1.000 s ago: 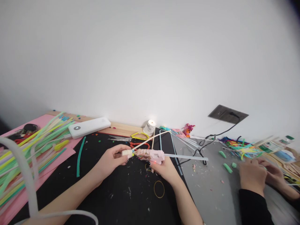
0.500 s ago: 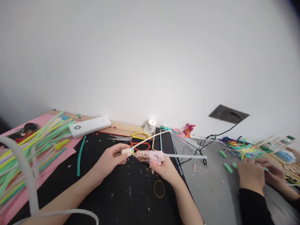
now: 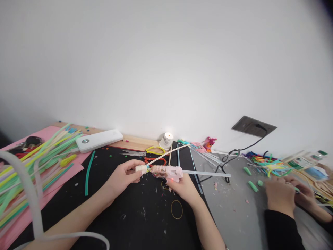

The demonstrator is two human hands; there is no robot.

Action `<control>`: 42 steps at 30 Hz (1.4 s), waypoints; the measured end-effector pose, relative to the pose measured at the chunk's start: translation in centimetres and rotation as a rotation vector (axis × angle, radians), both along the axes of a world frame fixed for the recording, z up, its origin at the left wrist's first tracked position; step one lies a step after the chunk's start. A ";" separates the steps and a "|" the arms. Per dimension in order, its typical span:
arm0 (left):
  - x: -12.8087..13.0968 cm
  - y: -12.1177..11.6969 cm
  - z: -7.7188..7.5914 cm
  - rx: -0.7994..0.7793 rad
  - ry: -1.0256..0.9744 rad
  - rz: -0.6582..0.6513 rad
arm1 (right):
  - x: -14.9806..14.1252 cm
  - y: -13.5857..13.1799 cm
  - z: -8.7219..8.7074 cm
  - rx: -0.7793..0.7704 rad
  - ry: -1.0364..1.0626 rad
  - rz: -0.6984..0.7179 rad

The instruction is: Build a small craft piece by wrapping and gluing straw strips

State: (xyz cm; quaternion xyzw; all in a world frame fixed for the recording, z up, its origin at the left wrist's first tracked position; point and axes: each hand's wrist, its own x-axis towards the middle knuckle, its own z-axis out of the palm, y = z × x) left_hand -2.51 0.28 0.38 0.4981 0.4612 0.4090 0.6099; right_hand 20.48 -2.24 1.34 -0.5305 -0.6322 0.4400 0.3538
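Observation:
Between the fingertips of my left hand [image 3: 127, 175] is a small cream-coloured piece [image 3: 141, 169], with a bit of yellow and blue at its right end. A long pale strip [image 3: 169, 152] runs from that end up to the right. My right hand [image 3: 183, 187] is wrapped round a pink glue gun [image 3: 169, 172], its stained nozzle pointing left, close to the coloured end; I cannot tell whether they touch. A clear glue stick [image 3: 208, 173] juts from the gun's back. Scissors [image 3: 156, 150] with yellow and red handles lie just behind.
Pipe cleaners [image 3: 31, 170] lie on pink paper at left, beside a white power bank [image 3: 100, 140]. A white cup [image 3: 166, 141], a phone [image 3: 186, 158] and a rubber band [image 3: 177, 209] are on the table. A black cord [image 3: 231, 156] reaches the wall socket. Another person's hands [image 3: 281, 194] work at right.
The glue gun has shifted very slightly to the right, its nozzle a little away from the cream piece. My left hand has barely moved.

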 end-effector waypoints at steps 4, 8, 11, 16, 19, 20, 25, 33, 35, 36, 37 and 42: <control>0.0 0.0 0.0 0.006 -0.011 -0.010 | -0.1 0.0 0.3 -0.014 -0.027 -0.016; 0.0 0.0 -0.1 0.021 -0.016 -0.026 | -0.1 0.1 0.2 -0.005 -0.006 -0.017; 0.1 0.1 -0.2 0.020 -0.007 -0.033 | -0.2 0.0 0.2 -0.001 -0.003 -0.013; 0.0 0.1 -0.3 0.015 -0.010 -0.014 | -0.2 0.0 0.0 -0.001 0.039 0.007; -0.1 0.1 -0.2 0.003 -0.013 0.002 | -0.2 0.0 -0.1 0.014 0.054 0.026; -0.1 0.1 -0.2 0.000 -0.012 0.005 | -0.2 0.0 -0.2 0.020 0.051 0.033; -0.1 0.1 -0.4 -0.029 -0.011 0.018 | -0.2 -0.1 0.0 0.051 -0.004 0.049; 0.0 0.1 -0.6 -0.059 -0.056 0.039 | -0.5 -0.4 0.5 0.087 -0.090 0.070; 0.1 0.1 -0.5 -0.061 -0.062 0.045 | -0.5 -0.4 0.5 0.106 -0.109 0.060; 0.1 0.0 -0.4 -0.064 -0.064 0.048 | -0.5 -0.4 0.5 0.122 -0.113 0.057; 0.1 0.0 -0.4 -0.067 -0.067 0.050 | -0.6 -0.4 0.5 0.136 -0.113 0.059; 0.2 0.0 -0.2 -0.069 -0.090 0.049 | -0.6 -0.3 0.6 0.166 -0.092 0.074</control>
